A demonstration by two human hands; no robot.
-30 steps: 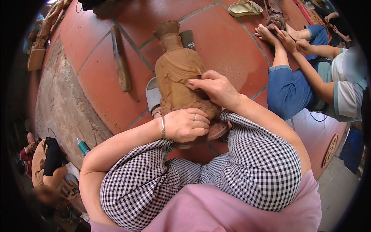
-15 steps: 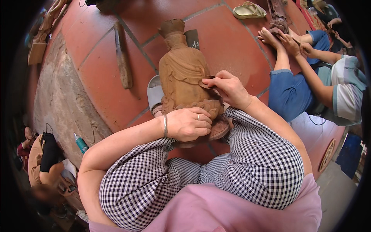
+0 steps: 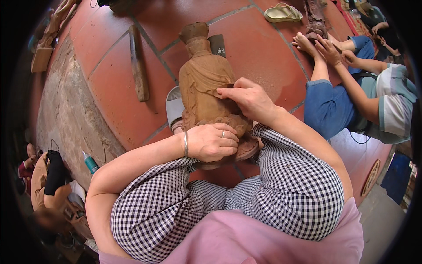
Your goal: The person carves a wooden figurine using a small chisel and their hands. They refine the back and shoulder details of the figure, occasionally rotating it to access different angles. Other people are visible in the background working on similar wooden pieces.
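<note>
A brown carved wooden statue (image 3: 204,83) of a robed figure stands between my knees, its folded drapery facing me. My left hand (image 3: 211,142), with a ring and a bracelet, grips its carved base, the fingers curled over the edge and partly hidden. Against the drapery on the statue's right side, my right hand (image 3: 249,100) pinches a small thin brown piece (image 3: 227,86) that looks like folded sandpaper. Thumb and fingers cover most of that piece.
A long wooden stick (image 3: 139,64) lies on the red tiles left of the statue. Beside the statue is a grey slipper (image 3: 175,105). A dark cylinder (image 3: 217,45) stands behind it. Another person (image 3: 351,97) sits at the right, hands on a carving; a pale shoe (image 3: 283,13) lies nearby.
My right hand has moved slightly left and up across the drapery with the brown piece. My left hand stays on the base. The whole view has shifted a little.
</note>
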